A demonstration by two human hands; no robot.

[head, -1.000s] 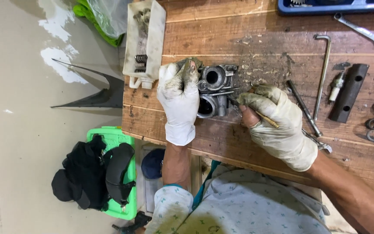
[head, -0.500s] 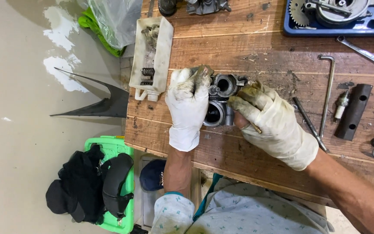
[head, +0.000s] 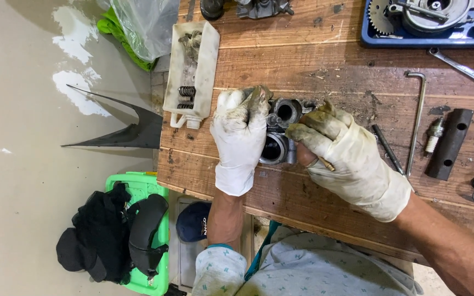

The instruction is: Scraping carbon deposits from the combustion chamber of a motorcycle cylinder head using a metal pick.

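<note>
From the head camera, looking straight down, a person in dirty white gloves works on a grey metal engine part (head: 281, 131) that lies on a wooden bench (head: 325, 60). The engine part has two round holes and sits between the two hands, touching both. The left hand (head: 241, 137) is curled over its left side, fingers wrapped tight on the top edge, so it is closed on the part. The right hand (head: 346, 156) presses against the right side with the fingers bent on it, and a small brass-coloured stick (head: 326, 164) pokes out near the thumb. I cannot tell how that hand pinches the stick. The part's long side runs away from the person, up the bench, and both hands are equally near to it. To the left of the hands is a dirty white tray (head: 192, 68) with springs in it. To the right lie a bent hex key (head: 417, 118), a spark plug (head: 433, 135), a dark metal block (head: 450, 143) and a spanner (head: 462, 68). A blue tray (head: 374, 39) with more engine bits sits at the top. On the floor is a green crate (head: 144, 189) with black things on it.
</note>
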